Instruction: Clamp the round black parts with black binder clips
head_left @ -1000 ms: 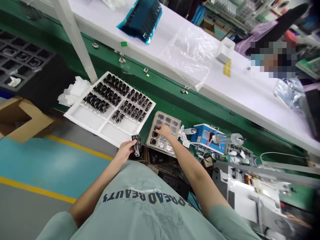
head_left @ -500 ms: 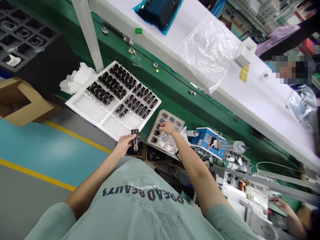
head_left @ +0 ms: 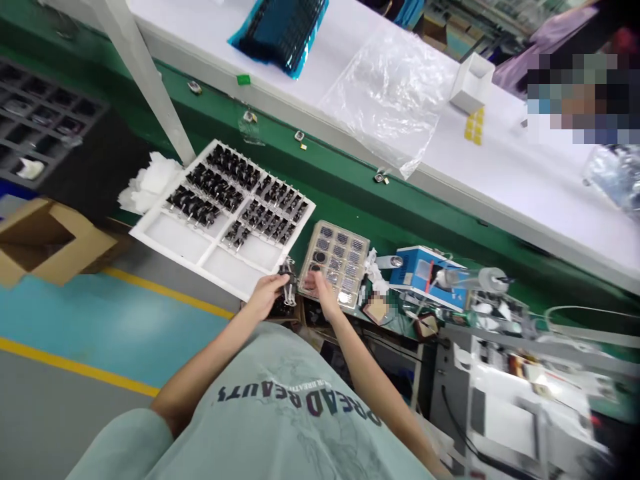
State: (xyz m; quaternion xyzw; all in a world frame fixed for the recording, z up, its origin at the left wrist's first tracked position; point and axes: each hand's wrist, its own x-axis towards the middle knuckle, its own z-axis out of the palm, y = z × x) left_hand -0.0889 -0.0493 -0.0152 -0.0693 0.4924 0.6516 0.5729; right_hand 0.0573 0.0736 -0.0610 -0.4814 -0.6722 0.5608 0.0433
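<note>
My left hand (head_left: 267, 293) grips a small black clip with wire handles (head_left: 287, 280) just in front of my chest, beside the white foam tray's near corner. My right hand (head_left: 317, 288) sits right next to it at the near edge of a clear blister tray (head_left: 350, 257) of small round and square parts; its fingers are pinched together, and whether a part is between them is too small to tell. The two hands almost touch. The white foam tray (head_left: 175, 237) holds rows of several black clips in its far compartments.
A blue box device (head_left: 425, 273) and a clear bottle (head_left: 470, 279) stand to the right of the blister tray. A green belt (head_left: 350, 187) runs diagonally, with a white bench (head_left: 500, 173) behind it bearing plastic bags. A cardboard box (head_left: 45, 240) stands at left. Another person sits at far right.
My right hand has drawn back from the middle of the blister tray to its near edge, next to my left hand. The left hand has kept its hold on the clip.
</note>
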